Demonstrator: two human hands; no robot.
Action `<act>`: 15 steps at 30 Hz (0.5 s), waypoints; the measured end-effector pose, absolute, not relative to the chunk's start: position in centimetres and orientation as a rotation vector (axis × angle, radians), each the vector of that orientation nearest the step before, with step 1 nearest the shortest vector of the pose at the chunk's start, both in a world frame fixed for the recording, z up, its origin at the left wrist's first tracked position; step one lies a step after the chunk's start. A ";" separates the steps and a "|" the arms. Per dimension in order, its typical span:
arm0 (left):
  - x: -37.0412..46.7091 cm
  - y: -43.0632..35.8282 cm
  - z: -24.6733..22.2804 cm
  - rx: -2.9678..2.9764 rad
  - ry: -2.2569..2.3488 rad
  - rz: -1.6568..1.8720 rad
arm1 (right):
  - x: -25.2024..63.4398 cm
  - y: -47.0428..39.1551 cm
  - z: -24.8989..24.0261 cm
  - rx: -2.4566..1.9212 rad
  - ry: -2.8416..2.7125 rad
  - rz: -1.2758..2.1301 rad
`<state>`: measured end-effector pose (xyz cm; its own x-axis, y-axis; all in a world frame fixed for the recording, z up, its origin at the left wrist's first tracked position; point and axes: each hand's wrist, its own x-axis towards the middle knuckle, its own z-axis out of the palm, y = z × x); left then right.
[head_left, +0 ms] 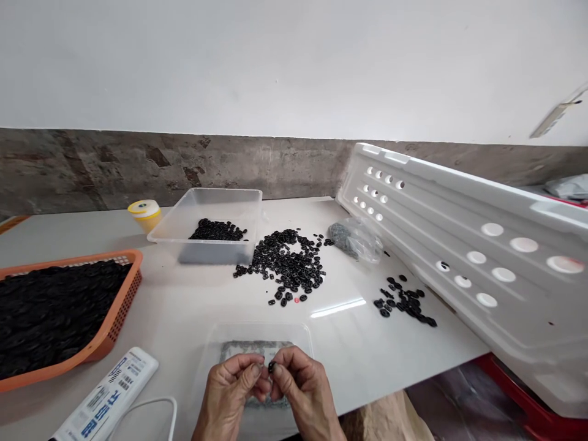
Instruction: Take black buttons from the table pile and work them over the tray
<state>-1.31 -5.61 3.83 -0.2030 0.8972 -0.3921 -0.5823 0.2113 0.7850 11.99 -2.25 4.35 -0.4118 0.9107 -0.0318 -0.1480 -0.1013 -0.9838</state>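
Over a clear plastic box (301,334) at the front of the table, both hands meet with fingertips almost touching. My right hand (305,389) pinches a small black plastic piece (271,366) between thumb and index finger. My left hand (229,392) is closed in a pinch right beside it; whatever it holds is too small to make out. Small grey metallic-looking bits (229,349) lie in the box beneath, partly covered by the hands. Beyond them spreads a loose pile of black oval pieces (294,269), with one red piece (296,300) at its near edge.
An orange basket (135,275) full of black pieces stands left, near a white power strip (110,392). Behind are a yellow-and-white roll (146,214), a translucent bin (206,252) and a plastic bag (356,239). More black pieces (407,303) lie beside a leaning white perforated panel (436,214).
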 end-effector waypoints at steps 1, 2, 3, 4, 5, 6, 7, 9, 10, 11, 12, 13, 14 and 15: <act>-1.2 -5.7 3.8 0.379 1.118 1.403 | 11.9 -2.3 4.5 -0.894 -1.330 1.649; -1.1 -5.8 3.9 0.380 1.122 1.408 | 11.9 -2.3 4.7 -0.888 -1.322 1.658; -1.0 -5.9 3.9 0.378 1.130 1.418 | 11.8 -2.4 4.8 -0.883 -1.318 1.664; -0.9 -6.1 4.0 0.376 1.142 1.433 | 11.7 -2.4 4.9 -0.883 -1.320 1.664; -0.8 -6.2 4.2 0.373 1.157 1.450 | 11.6 -2.5 5.0 -0.883 -1.326 1.662; -0.6 -6.3 4.3 0.374 1.174 1.465 | 11.5 -2.5 5.0 -0.877 -1.333 1.663; -0.5 -6.3 4.4 0.380 1.188 1.477 | 11.4 -2.6 5.0 -0.863 -1.330 1.671; -0.4 -6.4 4.7 0.410 1.196 1.477 | 11.1 -2.7 4.9 -0.818 -1.310 1.710; -0.4 -6.5 4.8 0.428 1.192 1.470 | 11.0 -2.8 4.9 -0.797 -1.296 1.731; -0.4 -6.5 4.9 0.442 1.187 1.462 | 10.9 -2.8 4.8 -0.781 -1.284 1.746; -0.4 -6.6 4.9 0.452 1.183 1.452 | 10.9 -2.9 4.8 -0.775 -1.280 1.752; -0.5 -6.6 4.9 0.459 1.181 1.443 | 10.8 -2.9 4.7 -0.776 -1.283 1.749; -0.5 -6.6 4.9 0.464 1.184 1.435 | 10.8 -2.9 4.7 -0.778 -1.291 1.745; -0.6 -6.7 4.8 0.468 1.187 1.429 | 10.8 -2.9 4.6 -0.782 -1.297 1.740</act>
